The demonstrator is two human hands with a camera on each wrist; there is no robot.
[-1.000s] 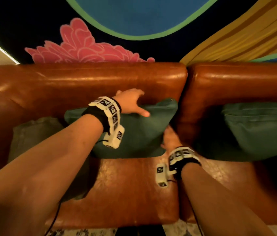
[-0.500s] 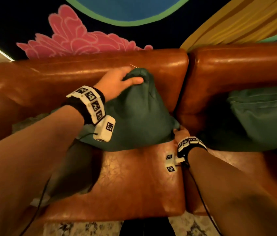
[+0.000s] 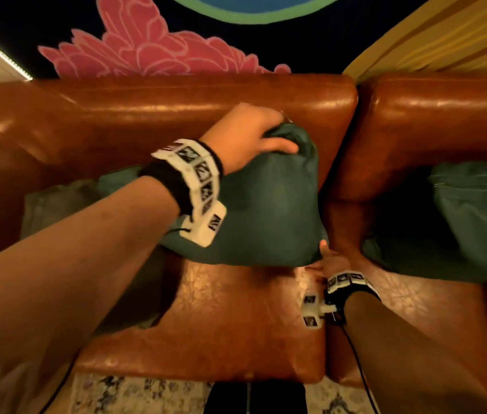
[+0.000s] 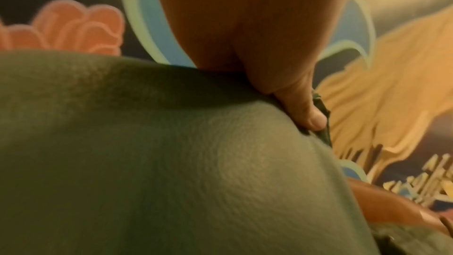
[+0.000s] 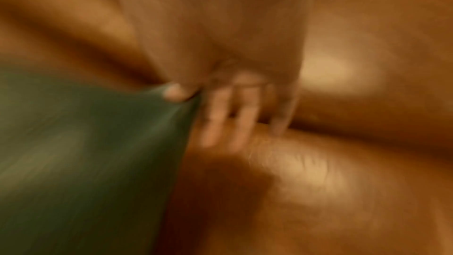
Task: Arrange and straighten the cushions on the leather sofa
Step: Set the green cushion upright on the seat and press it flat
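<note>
Green cushion (image 3: 269, 204) stands tall between your hands: your left hand (image 3: 245, 138) grips its top corner, your right hand (image 3: 330, 261) pinches the bottom corner below.

The room is dim and warm, everything washed in amber. Glare sits in bright streaks along the top of the leather sofa (image 3: 194, 106) and in a soft patch on its seat, so the light seems to fall from overhead. A thin lit strip (image 3: 0, 52) glows at the upper left. The arms cast dark shadows onto the seat. The head view bows outward at its edges and smears near the forearms. The left wrist view is soft, the mural (image 4: 73, 26) behind hazy. The right wrist view is badly motion-blurred.
</note>
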